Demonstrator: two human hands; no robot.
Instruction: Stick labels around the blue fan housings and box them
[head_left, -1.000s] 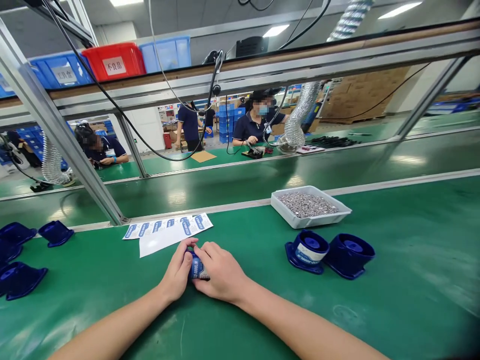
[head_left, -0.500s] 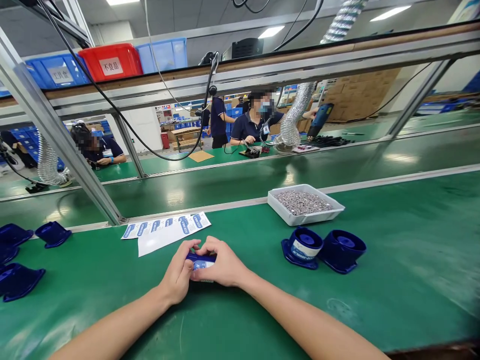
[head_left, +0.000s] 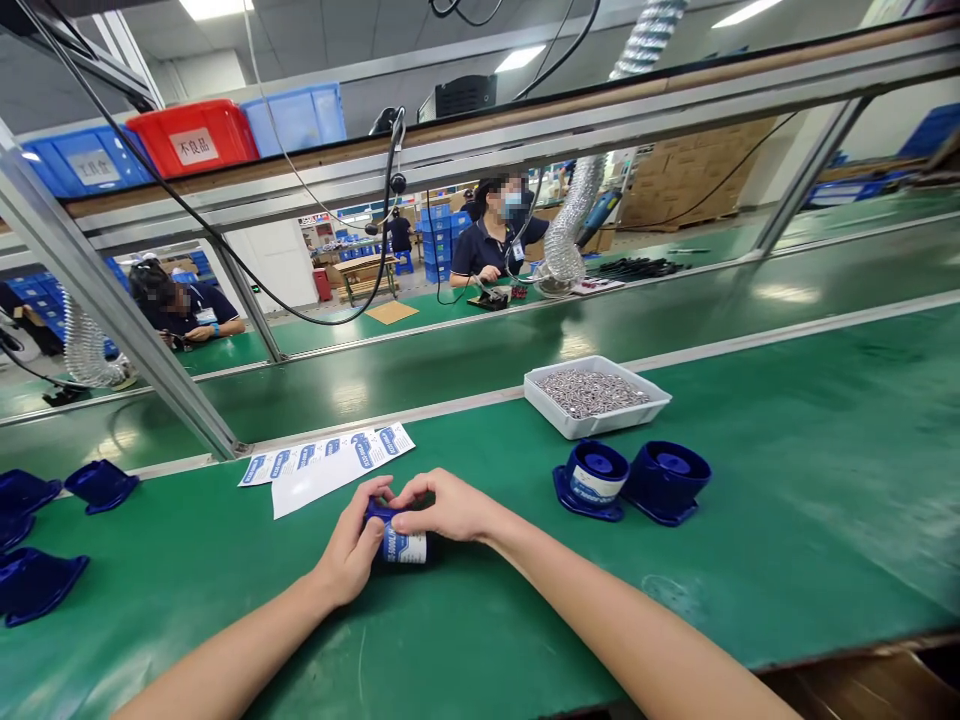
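Between my two hands is a dark blue plastic housing [head_left: 379, 511] with a white and blue label [head_left: 406, 546] on its side. My left hand [head_left: 355, 540] grips it from the left, thumb on the label's left part. With bent fingers at the top and the thumb near the label's upper edge, my right hand [head_left: 444, 508] holds it from the right. Its underside and far side are hidden. Beyond my hands lie label sheets [head_left: 315, 489], partly used. To the right stand a labelled blue housing [head_left: 596, 486] and a blue housing without a visible label [head_left: 667, 485].
A white tray [head_left: 551, 412] of small metal parts stands behind the right housings. Several blue housings [head_left: 101, 487] sit at the far left. A metal frame post [head_left: 161, 340] rises at left. Co-workers [head_left: 491, 245] sit across the green bench [head_left: 787, 480].
The housing now shows more of its label, as my right thumb has shifted up along it. The whole view has turned slightly.
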